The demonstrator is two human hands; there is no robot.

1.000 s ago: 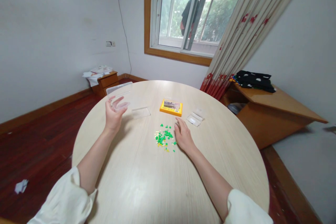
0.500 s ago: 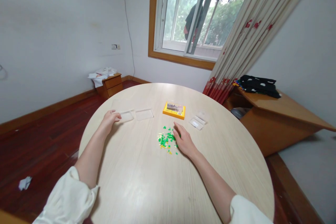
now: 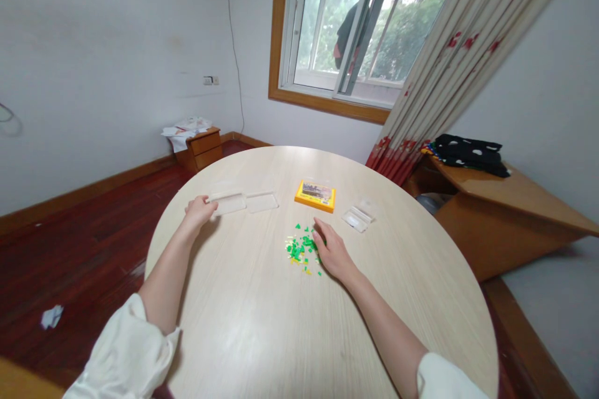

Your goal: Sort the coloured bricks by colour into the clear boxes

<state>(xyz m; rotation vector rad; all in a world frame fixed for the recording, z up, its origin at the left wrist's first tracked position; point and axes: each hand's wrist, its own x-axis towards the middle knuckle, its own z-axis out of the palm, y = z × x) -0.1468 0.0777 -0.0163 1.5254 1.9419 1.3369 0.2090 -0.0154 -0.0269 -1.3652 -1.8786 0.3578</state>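
My left hand (image 3: 200, 211) lies at the left end of a clear plastic case (image 3: 231, 204), its fingers loosely bent and apart. The fingertips reach the case's edge; whether they press on it is hard to see. A second clear tray (image 3: 262, 202) lies directly to the right. My right hand (image 3: 334, 251) rests on the table, open, fingers slightly curved and thumb apart. Against its left side spreads a loose pile of small green, yellow and pale pieces (image 3: 299, 248); some are hidden by the fingers.
Beyond the pile sits a yellow box (image 3: 315, 196) with a picture on top. A small clear hinged case (image 3: 359, 217) stands open to its right. All lie on a round pale wooden table (image 3: 262, 318). Past it are a window, a curtain (image 3: 435, 62) and a tilted wooden cabinet (image 3: 515, 218).
The whole view has shifted slightly, so the table appears a little further right. Both hands keep nearly the same place and pose; the pile looks the same.
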